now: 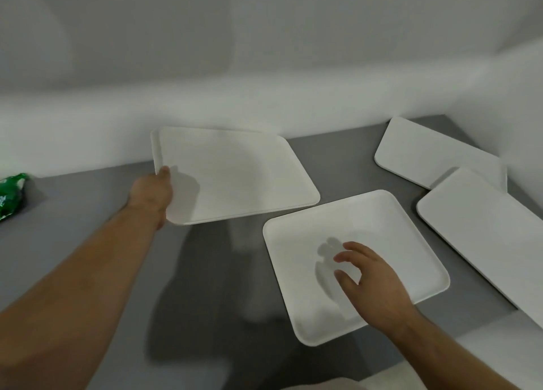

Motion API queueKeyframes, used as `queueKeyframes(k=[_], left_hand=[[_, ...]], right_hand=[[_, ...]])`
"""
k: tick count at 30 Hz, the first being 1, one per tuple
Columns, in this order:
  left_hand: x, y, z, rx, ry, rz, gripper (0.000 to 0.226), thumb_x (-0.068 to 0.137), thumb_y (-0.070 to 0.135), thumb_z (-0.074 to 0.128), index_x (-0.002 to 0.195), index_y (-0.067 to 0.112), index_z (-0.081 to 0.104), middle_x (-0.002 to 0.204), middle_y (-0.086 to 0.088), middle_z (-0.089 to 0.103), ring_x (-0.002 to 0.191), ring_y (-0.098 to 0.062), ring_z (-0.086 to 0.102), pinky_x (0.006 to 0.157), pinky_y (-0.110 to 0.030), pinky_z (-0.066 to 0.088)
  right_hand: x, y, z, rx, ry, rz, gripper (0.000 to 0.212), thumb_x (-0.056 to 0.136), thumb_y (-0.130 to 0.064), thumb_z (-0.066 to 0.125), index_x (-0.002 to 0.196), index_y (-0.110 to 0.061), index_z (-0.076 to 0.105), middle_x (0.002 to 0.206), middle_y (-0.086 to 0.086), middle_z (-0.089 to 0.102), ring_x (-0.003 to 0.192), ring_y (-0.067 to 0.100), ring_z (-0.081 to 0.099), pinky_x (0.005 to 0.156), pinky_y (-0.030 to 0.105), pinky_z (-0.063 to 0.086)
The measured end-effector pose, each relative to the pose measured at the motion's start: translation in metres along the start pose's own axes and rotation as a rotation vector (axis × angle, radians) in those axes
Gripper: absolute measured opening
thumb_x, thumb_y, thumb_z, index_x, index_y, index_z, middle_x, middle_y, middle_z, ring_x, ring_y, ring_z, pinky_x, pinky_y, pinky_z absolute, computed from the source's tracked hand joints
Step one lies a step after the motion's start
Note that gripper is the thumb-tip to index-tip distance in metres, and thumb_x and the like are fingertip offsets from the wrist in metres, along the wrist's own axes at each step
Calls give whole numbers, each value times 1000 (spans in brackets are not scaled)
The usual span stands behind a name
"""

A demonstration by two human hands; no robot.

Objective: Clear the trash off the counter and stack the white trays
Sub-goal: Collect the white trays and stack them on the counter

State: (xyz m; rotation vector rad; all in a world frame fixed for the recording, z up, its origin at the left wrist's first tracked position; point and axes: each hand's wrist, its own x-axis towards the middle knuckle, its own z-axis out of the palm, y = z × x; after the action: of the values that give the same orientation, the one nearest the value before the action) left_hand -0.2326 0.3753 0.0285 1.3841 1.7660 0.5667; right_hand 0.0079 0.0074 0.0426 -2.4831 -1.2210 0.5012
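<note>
My left hand [154, 194] grips the left edge of a white tray [235, 175] and holds it lifted off the grey counter [88, 243], its thumb on the top face. A second white tray [390, 222] lies flat on the counter in the middle. My right hand [370, 281] hovers over that tray with fingers apart, holding nothing. Two longer white trays lie at the right: one at the back corner [426, 151], and a nearer long tray [487, 228] overlapping it. A crumpled green wrapper [11, 196] sits at the far left.
A white wall [264, 66] runs along the back of the counter and turns at the right corner. The counter's front edge shows at the lower right. A shadow of the lifted tray falls on the counter below it.
</note>
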Motion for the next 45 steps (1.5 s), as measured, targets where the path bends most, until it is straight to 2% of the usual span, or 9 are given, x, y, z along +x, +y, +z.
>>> queueKeyframes(k=[3, 9, 15, 18, 24, 26, 31, 38, 45], left_hand=[[-17, 5, -1, -82, 47, 59, 53, 104, 45, 43, 128, 3, 64, 122, -21, 66, 105, -42, 64, 94, -49, 54], [-71, 3, 3, -273, 88, 101, 35, 102, 46, 47, 105, 19, 68, 90, -4, 65, 86, -30, 61, 74, -36, 46], [-144, -2, 27, -380, -35, 181, 31, 101, 42, 51, 87, 18, 65, 83, 9, 68, 78, -15, 64, 67, -31, 51], [-185, -9, 49, -367, -84, 255, 25, 102, 40, 50, 92, 20, 60, 90, -3, 69, 84, -24, 67, 74, -43, 55], [-246, -39, 102, -220, -28, 242, 17, 106, 33, 46, 111, 20, 55, 86, 13, 61, 84, -17, 63, 70, -31, 45], [-260, -53, 119, -135, -16, 222, 20, 106, 26, 45, 121, 15, 54, 88, 15, 57, 86, -20, 60, 78, -33, 45], [-286, -79, 146, 57, -17, 159, 19, 105, 25, 42, 118, 19, 55, 95, 6, 61, 88, -24, 63, 73, -37, 50], [-303, -86, 163, 254, 36, 169, 28, 104, 31, 42, 124, 23, 61, 115, -2, 62, 89, -19, 58, 83, -40, 56], [-300, -83, 163, 307, 44, 168, 31, 102, 25, 47, 127, 19, 64, 118, -6, 61, 92, -24, 57, 89, -42, 55]], right_hand=[[-5, -3, 1, 23, 12, -28, 24, 94, -38, 66, 117, -32, 70, 142, -13, 56, 129, 9, 53, 110, 26, 36], [23, -4, -31, 127, 204, -142, 17, 89, -25, 72, 106, -24, 73, 130, -9, 63, 121, 9, 57, 101, 15, 34], [62, 13, -76, 231, 468, -37, 26, 93, -38, 62, 117, -27, 63, 122, -12, 62, 107, 13, 59, 88, 29, 46], [67, 42, -89, 301, 574, 94, 34, 92, -42, 60, 121, -24, 58, 121, -3, 63, 107, 22, 61, 93, 38, 50], [57, 119, -79, 234, 370, 282, 36, 98, -17, 48, 133, -26, 44, 95, 6, 65, 86, 36, 64, 73, 39, 46], [55, 142, -72, 202, 322, 303, 42, 95, -8, 47, 136, -17, 47, 100, 13, 66, 92, 40, 64, 78, 38, 44], [56, 180, -59, 136, 237, 259, 34, 88, 0, 56, 122, -1, 64, 108, 23, 69, 100, 45, 63, 90, 37, 43], [71, 218, -52, 101, 147, 218, 46, 86, 9, 50, 128, -3, 66, 110, 23, 63, 97, 39, 61, 88, 28, 41], [70, 226, -46, 91, 132, 149, 42, 90, 8, 49, 126, -4, 67, 107, 22, 59, 96, 38, 60, 99, 38, 46]])
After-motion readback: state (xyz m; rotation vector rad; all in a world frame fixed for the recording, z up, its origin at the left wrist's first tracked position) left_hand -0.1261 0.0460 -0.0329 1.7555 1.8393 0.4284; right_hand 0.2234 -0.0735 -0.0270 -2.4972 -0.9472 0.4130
